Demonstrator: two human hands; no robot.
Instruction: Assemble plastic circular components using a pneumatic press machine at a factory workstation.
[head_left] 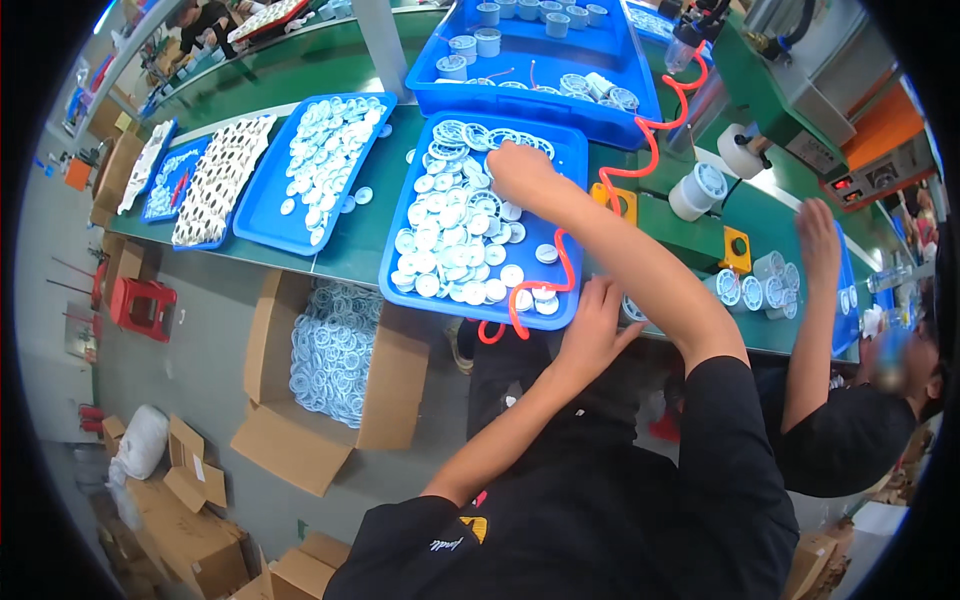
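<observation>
My right hand (522,178) reaches across to the far part of a blue tray (398,250). Its fingers curl down among white slotted rings (462,134) and small white discs (445,235); whatever they grip is hidden. Close to the tray's near right corner is my left hand (592,335). A round white-and-blue part (632,308) sits between its thumb and fingers, partly covered by them. The coiled red air hose (572,262) hangs over the tray's right side, close to both arms.
A deep blue bin (540,98) of spools stands behind. Left is another tray (262,215) of discs; below, an open carton (390,395) of rings. A green press (770,85) rises at right, beside spools (770,285) and a co-worker's raised hand (818,235).
</observation>
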